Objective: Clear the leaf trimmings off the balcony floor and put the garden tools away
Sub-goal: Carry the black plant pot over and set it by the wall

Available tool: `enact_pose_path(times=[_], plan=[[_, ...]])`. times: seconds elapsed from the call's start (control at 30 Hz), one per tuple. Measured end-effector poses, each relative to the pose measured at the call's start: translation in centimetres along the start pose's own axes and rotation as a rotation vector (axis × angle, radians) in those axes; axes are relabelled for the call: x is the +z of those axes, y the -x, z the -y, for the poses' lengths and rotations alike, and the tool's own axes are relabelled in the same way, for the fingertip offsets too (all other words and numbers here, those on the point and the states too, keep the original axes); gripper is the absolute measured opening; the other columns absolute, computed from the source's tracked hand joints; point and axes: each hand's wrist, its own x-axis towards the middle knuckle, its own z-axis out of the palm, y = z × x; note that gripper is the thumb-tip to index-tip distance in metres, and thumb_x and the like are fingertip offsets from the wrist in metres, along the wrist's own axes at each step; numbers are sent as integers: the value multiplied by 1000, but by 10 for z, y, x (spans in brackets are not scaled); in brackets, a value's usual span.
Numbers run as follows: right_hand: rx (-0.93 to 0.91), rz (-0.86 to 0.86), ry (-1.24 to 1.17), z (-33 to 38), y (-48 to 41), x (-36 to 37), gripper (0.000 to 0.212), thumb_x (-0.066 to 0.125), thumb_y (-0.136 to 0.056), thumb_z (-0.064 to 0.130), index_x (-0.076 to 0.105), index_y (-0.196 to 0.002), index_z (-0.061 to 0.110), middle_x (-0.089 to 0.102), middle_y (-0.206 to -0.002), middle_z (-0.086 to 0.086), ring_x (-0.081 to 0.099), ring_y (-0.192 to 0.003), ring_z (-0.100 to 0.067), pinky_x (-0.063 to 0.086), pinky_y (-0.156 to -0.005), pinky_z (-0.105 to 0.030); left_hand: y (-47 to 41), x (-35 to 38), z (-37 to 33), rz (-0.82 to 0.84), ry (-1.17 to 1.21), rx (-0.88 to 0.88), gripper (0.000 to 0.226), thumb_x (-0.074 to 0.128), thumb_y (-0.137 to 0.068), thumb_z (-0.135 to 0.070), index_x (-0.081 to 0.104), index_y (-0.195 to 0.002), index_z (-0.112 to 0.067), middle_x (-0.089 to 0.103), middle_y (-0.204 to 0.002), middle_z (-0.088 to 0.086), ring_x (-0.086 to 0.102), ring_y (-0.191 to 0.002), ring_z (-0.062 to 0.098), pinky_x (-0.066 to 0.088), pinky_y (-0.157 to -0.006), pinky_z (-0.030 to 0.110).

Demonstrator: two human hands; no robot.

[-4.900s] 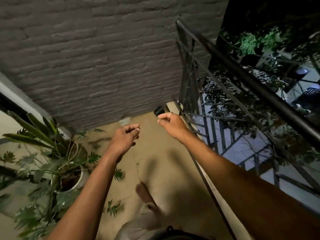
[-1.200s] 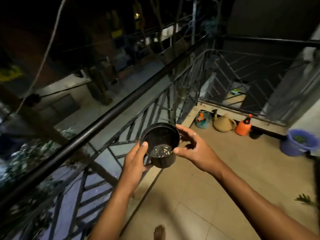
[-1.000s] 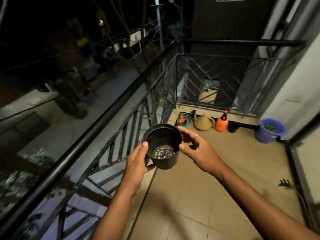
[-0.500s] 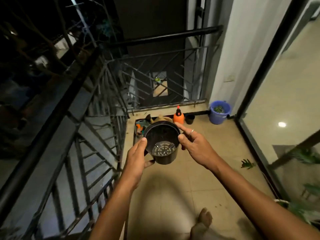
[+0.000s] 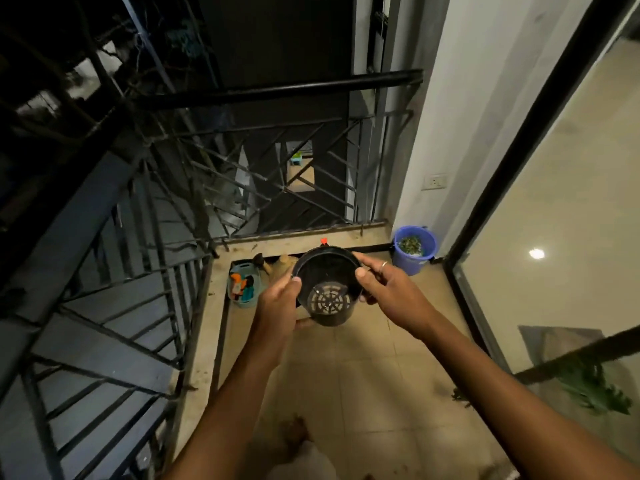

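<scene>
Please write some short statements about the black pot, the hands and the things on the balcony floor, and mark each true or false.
1. Both the left hand and the right hand hold the black pot. True.
2. The black pot is full of soil. False: it is empty, its slotted bottom shows.
3. The blue bucket stands in the far corner by the white wall. True.
4. The blue bucket is empty. False: green trimmings lie in it.
5. The teal basket sits on the floor beside the railing. True.
6. The floor has no trimmings left. False: a leaf trimming lies near the glass door.
</scene>
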Motion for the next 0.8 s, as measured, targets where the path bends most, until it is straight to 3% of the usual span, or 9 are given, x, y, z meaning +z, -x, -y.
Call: enact_pose_path(times=[0.13,0.27,0.43,0.5,0.57,0.63,0.67,0.73,0.8], plan=[[-4,33,67,-9,-69,-27,32,49,-106,30,58,-137,30,70,-84,15,61,-72,-1,50,-67,-18,-79,26,-9,23,-23,21,32,46,-108,-21,61,-120,-46,66,-115,-8,65,-100,8,61,-61,30],[13,53,161,-18,-142,-55,20,48,-106,20,64,-119,25,67,-73,20,59,-66,2,47,-61,-15,-156,54,-19,58,-40,-6,37,47,-108,-21,56,-139,-40,59,-125,-3,61,-111,15,63,-68,36],[112,-30,258,-50,-226,-104,31,55,-104,24,61,-133,16,69,-72,-2,64,-65,-4,53,-68,-24,-251,99,-27,188,-103,-57,42,50,-108,-23,50,-149,-33,56,-131,-1,61,-105,11,64,-73,39],[164,-51,245,-67,-257,-125,29,57,-103,26,64,-130,16,71,-75,-9,64,-65,-9,55,-75,-35,-285,119,-25,235,-158,-71,45,51,-107,-22,47,-151,-32,55,-137,0,62,-106,12,65,-74,39],[229,-74,253,-83,-286,-146,26,58,-102,26,68,-119,9,70,-76,-13,64,-65,-12,55,-74,-33,-318,143,-19,257,-181,-90,49,56,-105,-20,46,-152,-34,57,-139,2,65,-109,16,64,-72,38],[330,-83,214,-108,-314,-165,25,59,-102,18,65,-101,-6,66,-74,-14,61,-60,-4,49,-60,-17,-354,169,-8,253,-167,-145,53,60,-103,-16,47,-151,-33,63,-133,3,72,-102,16,64,-68,37],[363,-76,197,-120,-327,-173,24,60,-101,16,62,-88,-5,63,-69,-9,58,-55,0,44,-56,-13,-369,182,-2,244,-173,-182,53,61,-103,-14,47,-151,-32,65,-128,2,74,-95,15,64,-67,37],[413,-51,224,-159,-361,-191,28,63,-100,20,59,-74,8,60,-62,6,54,-51,1,43,-58,-18,-404,212,18,216,-191,-246,52,62,-102,-14,50,-150,-29,66,-122,0,76,-84,14,63,-64,38],[451,42,227,-200,-397,-206,25,60,-101,23,64,-83,6,64,-64,1,57,-52,-1,46,-59,-23,-438,242,42,178,-212,-276,51,63,-101,-14,53,-149,-26,67,-125,1,77,-78,18,61,-58,37]])
